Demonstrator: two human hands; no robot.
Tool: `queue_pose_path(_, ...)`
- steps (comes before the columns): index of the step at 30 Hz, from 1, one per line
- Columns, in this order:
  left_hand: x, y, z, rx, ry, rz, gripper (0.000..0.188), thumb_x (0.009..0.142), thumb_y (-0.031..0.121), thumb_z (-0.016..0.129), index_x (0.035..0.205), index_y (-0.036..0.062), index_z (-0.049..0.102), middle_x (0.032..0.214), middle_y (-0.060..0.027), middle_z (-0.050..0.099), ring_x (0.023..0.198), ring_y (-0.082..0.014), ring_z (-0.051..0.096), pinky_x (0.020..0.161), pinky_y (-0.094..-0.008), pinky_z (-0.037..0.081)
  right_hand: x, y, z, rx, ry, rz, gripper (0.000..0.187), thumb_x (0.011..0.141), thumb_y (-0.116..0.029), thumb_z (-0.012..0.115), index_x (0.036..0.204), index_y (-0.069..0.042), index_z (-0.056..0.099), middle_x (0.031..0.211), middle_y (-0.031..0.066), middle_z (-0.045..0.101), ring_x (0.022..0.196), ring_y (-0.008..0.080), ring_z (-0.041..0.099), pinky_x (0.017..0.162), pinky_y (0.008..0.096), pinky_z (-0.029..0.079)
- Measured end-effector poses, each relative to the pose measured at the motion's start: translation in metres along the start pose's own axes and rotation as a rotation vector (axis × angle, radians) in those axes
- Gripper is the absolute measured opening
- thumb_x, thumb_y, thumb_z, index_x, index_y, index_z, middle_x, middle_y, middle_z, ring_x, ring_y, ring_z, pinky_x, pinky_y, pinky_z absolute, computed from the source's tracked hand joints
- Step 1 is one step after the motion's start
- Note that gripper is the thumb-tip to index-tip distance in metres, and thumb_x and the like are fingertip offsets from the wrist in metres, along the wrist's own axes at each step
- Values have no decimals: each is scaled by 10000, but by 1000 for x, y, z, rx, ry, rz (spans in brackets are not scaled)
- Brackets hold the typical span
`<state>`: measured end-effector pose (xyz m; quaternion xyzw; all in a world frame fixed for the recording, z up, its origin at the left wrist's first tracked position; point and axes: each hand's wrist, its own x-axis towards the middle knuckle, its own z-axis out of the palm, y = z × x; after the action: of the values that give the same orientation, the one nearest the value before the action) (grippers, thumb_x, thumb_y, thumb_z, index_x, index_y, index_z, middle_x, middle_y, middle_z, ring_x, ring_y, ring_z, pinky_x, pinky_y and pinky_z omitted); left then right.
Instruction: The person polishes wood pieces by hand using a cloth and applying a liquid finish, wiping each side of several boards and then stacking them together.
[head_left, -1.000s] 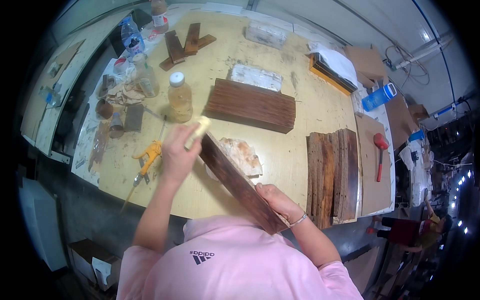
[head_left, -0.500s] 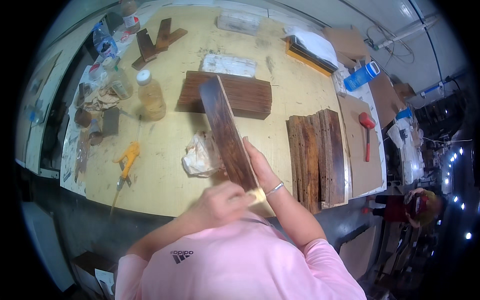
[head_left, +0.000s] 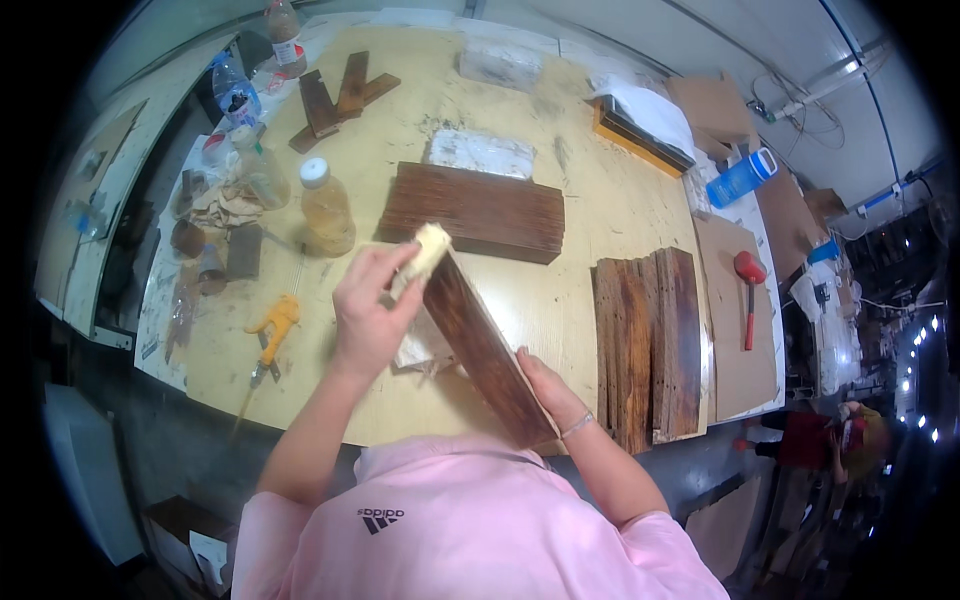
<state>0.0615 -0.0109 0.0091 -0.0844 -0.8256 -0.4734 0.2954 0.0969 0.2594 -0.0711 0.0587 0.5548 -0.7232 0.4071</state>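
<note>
My left hand [head_left: 372, 308] pinches a pale yellow sponge [head_left: 431, 247] between thumb and fingers, at the far end of a dark brown wooden board [head_left: 485, 358]. The board slants from near my chest toward the table's middle, its broad stained face up. Along its right edge, my right hand [head_left: 552, 392] grips it near the lower end; part of those fingers is hidden behind the wood. A crumpled white cloth [head_left: 418, 350] lies on the table, partly covered by my left hand and the board. Beyond the sponge sits a stack of dark brown boards [head_left: 475, 210].
Rough brown planks [head_left: 645, 345] lie to the right, beside a red mallet [head_left: 750, 290]. Leftward are a yellow-handled glue gun-like tool [head_left: 275, 325] and a white-capped bottle of amber liquid [head_left: 328, 215]. A blue bottle [head_left: 742, 178] is at the far right. A person [head_left: 825, 440] stands in the background.
My left hand has moved the sponge from the board's near end up to its far end. The board has tipped lower at its far end, and the view has shifted slightly.
</note>
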Motion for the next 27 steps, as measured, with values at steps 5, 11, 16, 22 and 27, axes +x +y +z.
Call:
queue_pose_path(5,-4,-35,-4,7,46,-106,376,760,-54,713,1127,24,690,892,-76,614,688,-172,516,641,-291,457,7,44,-34,-220,104,-50,640,1053,-528,355,1350,13,522,1185,174,666,998,241,680,878,376,565)
queue_pose_path(11,-23,-28,-7,-17,-3,-297,356,779,-39,688,1131,9,682,914,-56,607,759,-138,537,689,-270,464,-13,-5,-4,341,14,108,661,1047,-549,327,1347,6,525,1178,196,663,991,271,687,855,400,576)
queue_pose_path(16,-63,33,24,-97,-261,273,424,666,-2,756,1083,57,711,911,-123,650,769,-278,650,634,-377,550,37,-14,6,518,129,-13,664,1050,-555,285,1328,-10,540,1128,210,674,936,282,691,809,415,588)
queue_pose_path(22,-65,17,27,-18,-308,458,394,680,-19,734,1068,37,699,934,-123,631,773,-267,644,635,-367,550,33,-37,26,655,-197,-118,629,1069,-509,208,1265,-28,564,1010,176,679,824,276,664,764,385,568)
queue_pose_path(27,-21,-33,8,90,-42,-83,352,783,-43,695,1130,13,671,978,-101,604,813,-193,590,712,-285,502,14,-37,41,493,9,35,590,1067,-497,278,1342,-33,518,1085,186,675,870,266,679,780,384,580)
